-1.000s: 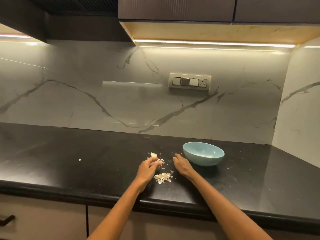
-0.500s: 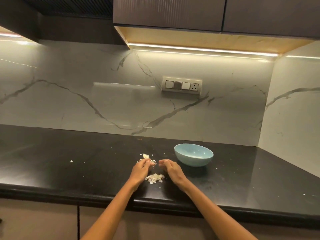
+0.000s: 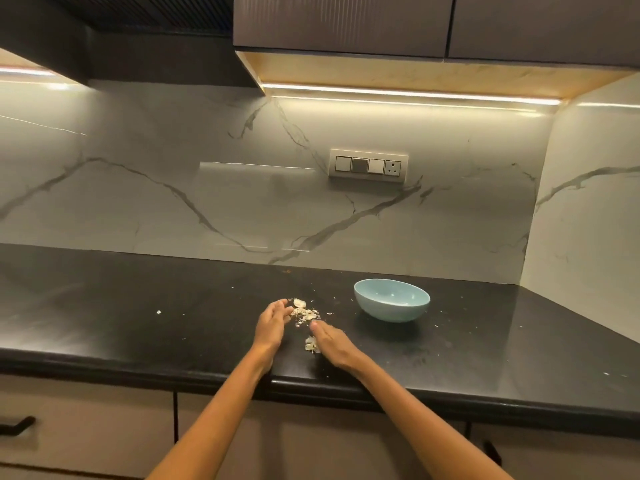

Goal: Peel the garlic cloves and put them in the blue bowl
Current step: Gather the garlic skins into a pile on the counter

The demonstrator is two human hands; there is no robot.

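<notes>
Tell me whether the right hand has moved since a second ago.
Yes. The right hand has drawn back from the blue bowl toward the counter's front edge, beside the near pile of peels.

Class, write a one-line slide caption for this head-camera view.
Both hands, left hand and right hand, reach into garlic skins beside blue bowl.

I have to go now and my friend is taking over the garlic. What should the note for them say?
Left hand: open, fingertips at the garlic pile, gripping nothing that shows.
Right hand: open, flat on the black counter, beside a smaller clump of skins.
Blue bowl: upright, right of the hands; something pale lies inside, too small to tell how many cloves.
Done: some peeling, judging by the loose skins.
Left: sort the pile, peel any remaining cloves and drop them in the bowl. Whether whole cloves remain in the pile cannot be told.
</notes>
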